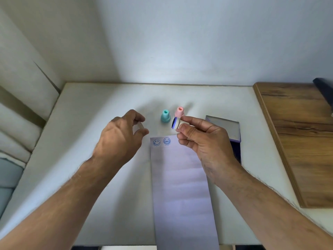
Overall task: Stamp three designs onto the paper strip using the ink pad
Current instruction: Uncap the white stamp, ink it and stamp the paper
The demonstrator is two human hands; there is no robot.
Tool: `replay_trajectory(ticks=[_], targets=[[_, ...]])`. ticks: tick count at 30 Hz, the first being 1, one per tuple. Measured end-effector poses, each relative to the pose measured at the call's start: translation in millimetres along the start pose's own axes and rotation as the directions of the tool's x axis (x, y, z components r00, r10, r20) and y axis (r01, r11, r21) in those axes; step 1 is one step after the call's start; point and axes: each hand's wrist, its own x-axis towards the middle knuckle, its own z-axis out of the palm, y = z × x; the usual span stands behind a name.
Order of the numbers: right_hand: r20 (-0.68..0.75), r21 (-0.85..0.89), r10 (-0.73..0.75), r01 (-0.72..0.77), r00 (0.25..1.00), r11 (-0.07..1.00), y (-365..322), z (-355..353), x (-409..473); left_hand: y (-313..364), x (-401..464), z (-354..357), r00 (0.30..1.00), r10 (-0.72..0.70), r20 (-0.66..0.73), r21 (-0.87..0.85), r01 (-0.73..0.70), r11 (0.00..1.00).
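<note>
Pale lilac paper, the paper strip (182,186), runs from the near edge of the white table (100,159) away from me, its far end lying between my two hands. On that far end, at the left corner, sit two blue prints side by side: a smiley face (157,142) and, just right of it, a second round face (167,141).

My right hand (203,139) hangs above the strip's far right corner, thumb and fingers pinching a white stamp (177,123) held sideways, its blue-inked round face turned to the left. My left hand (120,136) hovers over the table to the left of the strip, fingers curled round a small clear ring-shaped piece (139,125); it looks like a cap, but I cannot tell for certain.

Just beyond my right hand's fingertips, two more stamps stand upright on the table: a teal stamp (165,116) and a pink stamp (179,112), close together but apart. To the right, partly hidden behind my right hand, lies the ink pad (228,127), a flat purple-edged case with a pale top.

Further right a wooden board (299,138) butts against the table, with a dark object (324,91) at its far corner, too blurred to name.
</note>
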Motion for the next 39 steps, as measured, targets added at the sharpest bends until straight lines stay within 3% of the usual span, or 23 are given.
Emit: replay_trajectory(ticks=[5, 9, 15, 20, 24, 31, 39], targets=[[-0.008, -0.012, -0.014, 0.014, 1.0, 1.0, -1, 0, 0, -1, -2, 3, 0.997, 0.074, 0.036, 0.044, -0.075, 0.996], [-0.006, -0.025, -0.014, 0.014, 1.0, 1.0, -1, 0, 0, -11, -2, 10, 0.983, 0.176, 0.059, 0.265, -0.186, 0.946], [-0.017, -0.024, -0.006, 0.006, 1.0, 1.0, -1, 0, -1, -14, -4, 11, 0.985, 0.152, 0.081, 0.352, -0.171, 0.92], [0.004, 0.006, 0.02, -0.02, 1.0, 1.0, -1, -1, -2, -13, -5, 11, 0.986, 0.129, 0.109, 0.364, -0.16, 0.918], [0.105, 0.214, 0.14, -0.16, 0.985, 0.964, -2, 2, -3, -11, -3, 9, 0.99, 0.118, 0.075, 0.281, -0.134, 0.95], [0.418, 0.443, 0.181, -0.374, 0.89, 0.815, -7, 6, -9, 22, -15, 6, 0.922, 0.385, -0.047, 0.162, -0.373, 0.914], [0.451, 0.477, 0.189, -0.415, 0.872, 0.774, -10, -3, -22, 33, -22, 11, 0.903, 0.428, -0.031, 0.158, -0.419, 0.894]])
